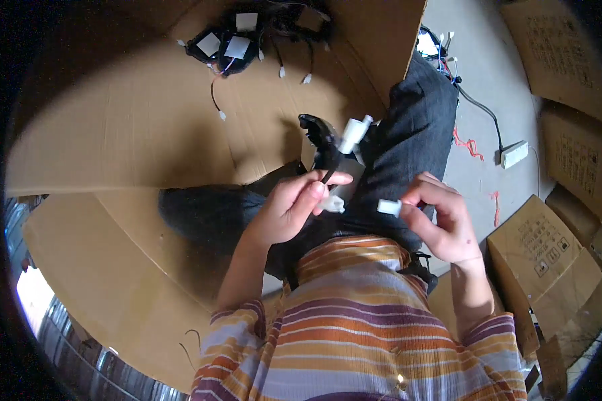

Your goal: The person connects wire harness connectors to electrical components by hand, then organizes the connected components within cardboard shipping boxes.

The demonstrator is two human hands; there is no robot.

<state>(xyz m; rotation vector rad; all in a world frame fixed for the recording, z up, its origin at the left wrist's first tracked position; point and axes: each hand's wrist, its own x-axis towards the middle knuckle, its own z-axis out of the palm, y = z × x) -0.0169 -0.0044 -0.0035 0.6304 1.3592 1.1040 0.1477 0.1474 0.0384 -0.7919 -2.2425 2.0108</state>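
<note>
1. A black wire bundle (322,144) is held up in the left hand (291,207), over the lap of the seated person.
2. The grip of the left hand is closed around the black wires, and a small white plug (332,203) is pinched at its fingertips.
3. Another white plug (353,134) is seen at the top of the bundle, sticking up and to the right.
4. A second small white plug (389,207) is pinched in the right hand (445,220). That grip is closed on it with the thumb and first fingers.
5. The two small plugs are held near each other but are not touching. A small gap is seen between them.
6. It is judged that the two plugs are being brought together. For this to go well, the open ends should be turned to face each other and lined up straight.
7. The plugs should be pushed gently, not forced, so that the thin wires are not bent or pulled out.
8. More black wire bundles with white tags (224,47) are lying on the flat cardboard (114,134) ahead.
9. A white power strip (514,154) is lying on the floor to the right, near brown cardboard boxes (548,247).
</note>
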